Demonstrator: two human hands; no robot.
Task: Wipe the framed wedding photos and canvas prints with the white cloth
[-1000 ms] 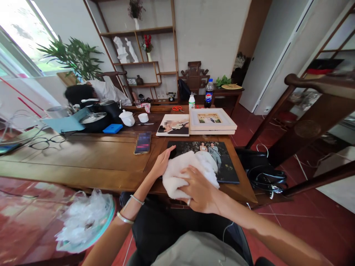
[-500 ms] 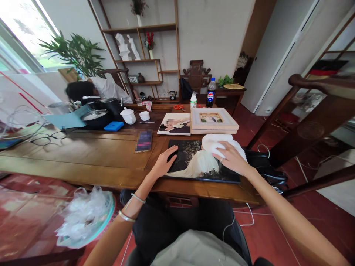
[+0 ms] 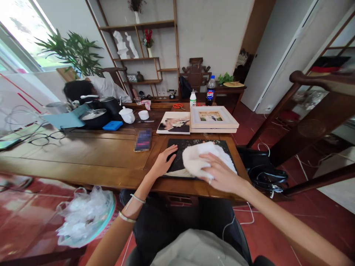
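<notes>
A dark photo panel (image 3: 180,146) with a pale dress pictured on it lies flat on the wooden table, close to its front edge. My left hand (image 3: 163,159) rests on the panel's left edge, fingers stretched out and thumb apart, holding nothing. Under my right hand (image 3: 217,171) is a bunched white towel (image 3: 194,157), gripped against the panel's surface. The towel covers much of the middle and right of the picture. My right fingertips are partly sunk in the cloth.
Behind the panel lie a photo print (image 3: 174,123) and stacked white frames (image 3: 231,120). A phone (image 3: 143,140) is at the left. Further back stand a cola bottle (image 3: 210,91), a white bottle (image 3: 193,98) and a teapot (image 3: 127,115). A person (image 3: 107,89) leans down at the far left.
My right hand has slid the towel left and nearer to me, across the panel's middle. My left hand stays at the left edge.
</notes>
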